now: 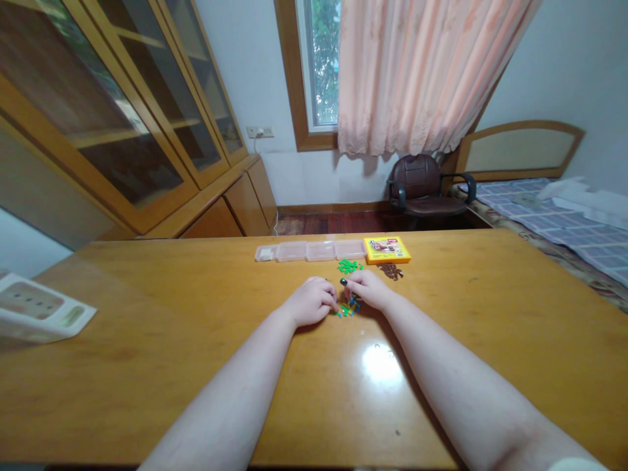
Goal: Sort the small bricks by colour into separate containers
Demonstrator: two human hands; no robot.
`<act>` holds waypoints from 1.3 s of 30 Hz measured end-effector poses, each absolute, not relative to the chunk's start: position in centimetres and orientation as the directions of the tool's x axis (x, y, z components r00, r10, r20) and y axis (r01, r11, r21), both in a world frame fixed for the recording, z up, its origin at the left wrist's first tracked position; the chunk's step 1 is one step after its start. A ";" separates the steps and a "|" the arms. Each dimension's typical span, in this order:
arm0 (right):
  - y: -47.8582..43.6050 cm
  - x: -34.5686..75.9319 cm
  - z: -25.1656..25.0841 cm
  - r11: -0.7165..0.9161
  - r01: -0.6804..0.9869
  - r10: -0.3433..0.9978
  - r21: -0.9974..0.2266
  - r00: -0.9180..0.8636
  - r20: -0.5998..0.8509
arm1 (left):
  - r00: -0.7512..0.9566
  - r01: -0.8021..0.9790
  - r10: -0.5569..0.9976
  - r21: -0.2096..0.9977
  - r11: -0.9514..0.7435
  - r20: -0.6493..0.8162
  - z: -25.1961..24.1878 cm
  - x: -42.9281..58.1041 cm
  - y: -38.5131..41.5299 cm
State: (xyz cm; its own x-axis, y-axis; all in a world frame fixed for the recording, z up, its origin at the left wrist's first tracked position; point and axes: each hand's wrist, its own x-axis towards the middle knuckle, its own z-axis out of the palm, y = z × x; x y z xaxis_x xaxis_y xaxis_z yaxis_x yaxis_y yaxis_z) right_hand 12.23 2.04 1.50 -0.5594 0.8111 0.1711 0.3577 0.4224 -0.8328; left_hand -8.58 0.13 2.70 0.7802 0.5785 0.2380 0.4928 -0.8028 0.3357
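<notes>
A small heap of mixed plastic pieces (350, 309), blue, green and yellow, lies on the table between my two hands. At its left edge is my left hand (313, 302), fingers curled and closed, tips down at the pieces; what they pinch, if anything, is too small to make out. My right hand (369, 289) is over the heap's right side with its fingers bent together. A tiny dark spot with some green shows at its fingertips, and I cannot tell what it is. Just beyond lie a pile of green pieces (348, 265) and a pile of brown pieces (391, 271).
Behind the piles, a row of clear plastic trays (320, 250) adjoins a yellow box (387, 250) on the wooden table (196, 366). A white plastic object (46, 307) stands at the left. Past the table are a brown chair (420, 183), a bed and a glass-fronted cabinet.
</notes>
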 end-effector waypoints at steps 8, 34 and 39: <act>1.7 11.9 1.4 0.388 0.238 0.740 -0.890 -0.656 0.147 | 0.676 0.639 0.704 0.302 -0.707 0.218 2.9 -8.8 0.4; 1.5 11.9 1.8 0.366 0.310 0.754 -0.878 -0.651 0.084 | 0.735 0.582 0.647 0.300 -0.756 0.203 3.0 -9.0 0.3; 1.8 11.9 1.6 0.455 0.412 0.794 -0.790 -0.589 0.150 | 0.805 0.488 0.570 0.359 -0.795 0.167 3.4 -9.0 0.1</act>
State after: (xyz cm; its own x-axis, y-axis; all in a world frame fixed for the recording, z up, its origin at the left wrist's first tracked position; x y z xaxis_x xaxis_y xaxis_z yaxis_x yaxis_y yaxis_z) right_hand 11.89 1.82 1.60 -0.5894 0.7937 0.1503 0.4116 0.4552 -0.7895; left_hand -8.96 0.14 3.36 0.8049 0.5695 0.1667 0.4883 -0.7952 0.3595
